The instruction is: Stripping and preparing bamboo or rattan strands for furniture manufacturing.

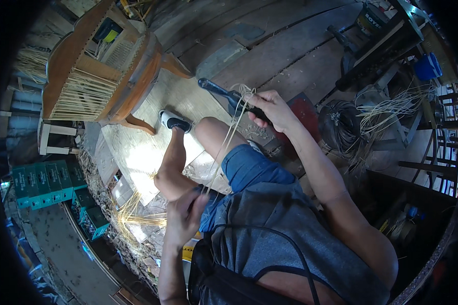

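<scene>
My right hand [270, 109] is closed around a long dark tool [223, 90] with a rounded bluish end; its exact kind is unclear. Looped over this tool, by my fingers, is a small bunch of pale cane strands [234, 127]. These strands run down taut towards my left hand [184, 211], which is slightly blurred above my left thigh, its thumb and fingers pinched near the lower end. Ahead on the left stands a wooden chair frame [132, 96] with curved legs. Rows of cane [86, 94] are strung across part of it, and a finer woven panel [119, 58] lies beyond.
Beneath the chair spreads a pale board [137, 152]. Loose cane [132, 218] lies at my left, near stacked green crates [43, 183]. To the right are a dark coil [341, 124], more cane strands [392, 109], a black metal stand [376, 51] and a blue container [427, 67].
</scene>
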{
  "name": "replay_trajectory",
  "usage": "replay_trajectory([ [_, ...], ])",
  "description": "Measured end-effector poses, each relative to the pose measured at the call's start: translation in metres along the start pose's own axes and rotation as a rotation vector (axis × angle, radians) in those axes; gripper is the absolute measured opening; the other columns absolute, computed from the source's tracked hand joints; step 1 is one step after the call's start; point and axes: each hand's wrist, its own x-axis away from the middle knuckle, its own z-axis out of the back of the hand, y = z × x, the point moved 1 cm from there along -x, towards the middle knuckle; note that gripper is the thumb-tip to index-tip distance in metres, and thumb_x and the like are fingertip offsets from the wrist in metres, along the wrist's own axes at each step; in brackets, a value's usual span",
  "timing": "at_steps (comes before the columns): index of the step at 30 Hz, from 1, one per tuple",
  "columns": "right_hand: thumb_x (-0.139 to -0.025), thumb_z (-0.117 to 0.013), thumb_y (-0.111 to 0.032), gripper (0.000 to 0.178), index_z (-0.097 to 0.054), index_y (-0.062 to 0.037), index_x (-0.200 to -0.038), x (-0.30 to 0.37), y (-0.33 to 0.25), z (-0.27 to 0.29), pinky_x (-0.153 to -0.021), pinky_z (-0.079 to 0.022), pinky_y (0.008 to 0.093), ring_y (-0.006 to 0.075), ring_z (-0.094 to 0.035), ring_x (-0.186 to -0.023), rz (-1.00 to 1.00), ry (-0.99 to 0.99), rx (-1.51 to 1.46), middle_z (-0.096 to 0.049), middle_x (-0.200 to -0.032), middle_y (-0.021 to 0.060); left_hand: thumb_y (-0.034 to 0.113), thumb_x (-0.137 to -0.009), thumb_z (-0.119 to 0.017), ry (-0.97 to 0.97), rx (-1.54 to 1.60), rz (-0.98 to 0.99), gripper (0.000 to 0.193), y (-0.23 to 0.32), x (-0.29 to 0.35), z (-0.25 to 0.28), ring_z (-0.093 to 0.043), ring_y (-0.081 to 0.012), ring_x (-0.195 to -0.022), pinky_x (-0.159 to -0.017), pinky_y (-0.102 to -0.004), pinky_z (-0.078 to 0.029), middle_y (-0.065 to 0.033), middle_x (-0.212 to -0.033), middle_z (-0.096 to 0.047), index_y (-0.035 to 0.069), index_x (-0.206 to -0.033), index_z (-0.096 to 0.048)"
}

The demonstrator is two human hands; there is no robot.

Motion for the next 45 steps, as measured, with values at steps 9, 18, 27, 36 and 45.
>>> replay_trajectory([
  [9, -0.095, -0.053, -0.031, 0.039, -0.061, 0.0020, -0.077, 0.012, -0.012, -0.041, -0.042, -0.042, 0.0256, 0.0091, -0.055, -0.046, 0.270, 0.030, 0.442, -0.059, -0.057, 0.0044, 0.018, -0.082, -0.070, -0.186, -0.307, 0.335, 0.019, -0.062, 0.077, 0.045, -0.065, -0.0304, -0.065, -0.061, -0.0393, -0.050, -0.0130, -0.076, -0.067, -0.001, -0.085, -0.065],
  [18, -0.096, -0.053, -0.030, 0.040, -0.061, 0.0011, -0.073, 0.055, 0.020, -0.095, -0.044, -0.042, 0.0273, 0.0108, -0.056, -0.047, 0.415, -0.044, 0.587, -0.056, -0.054, 0.0032, 0.023, -0.092, -0.061, -0.035, 0.411, 0.139, 0.027, -0.035, -0.056, -0.033, -0.053, -0.0080, -0.058, -0.050, -0.0236, -0.041, -0.0040, -0.065, -0.057, -0.003, -0.088, -0.061],
  [27, -0.096, -0.052, -0.032, 0.041, -0.062, -0.0002, -0.071, 0.046, 0.032, -0.070, -0.039, -0.040, 0.0246, 0.0080, -0.055, -0.044, 0.080, -0.208, 0.534, -0.058, -0.054, 0.0024, 0.014, -0.094, -0.057, 0.078, 0.349, -0.005, 0.024, -0.037, -0.054, -0.066, -0.038, -0.0056, -0.054, -0.048, -0.0241, -0.033, -0.0003, -0.059, -0.046, -0.002, -0.076, -0.056],
  [36, -0.094, -0.056, -0.030, 0.035, -0.064, -0.0006, -0.076, 0.021, 0.032, -0.041, -0.035, -0.036, 0.0207, 0.0058, -0.050, -0.041, -0.042, -0.143, 0.318, -0.060, -0.060, 0.0031, 0.011, -0.093, -0.057, 0.113, 0.334, 0.040, 0.021, -0.026, -0.022, -0.062, -0.038, -0.0054, -0.055, -0.049, -0.0242, -0.033, -0.0007, -0.058, -0.046, -0.004, -0.078, -0.057],
  [45, -0.093, -0.058, -0.027, 0.027, -0.063, -0.0024, -0.083, -0.009, 0.025, -0.017, -0.033, -0.034, 0.0205, 0.0068, -0.048, -0.041, -0.123, -0.098, -0.057, -0.057, -0.058, 0.0038, 0.007, -0.091, -0.057, 0.070, 0.223, 0.188, 0.014, 0.011, 0.033, -0.018, -0.044, -0.0074, -0.058, -0.052, -0.0234, -0.037, -0.0036, -0.061, -0.052, -0.003, -0.081, -0.059],
])
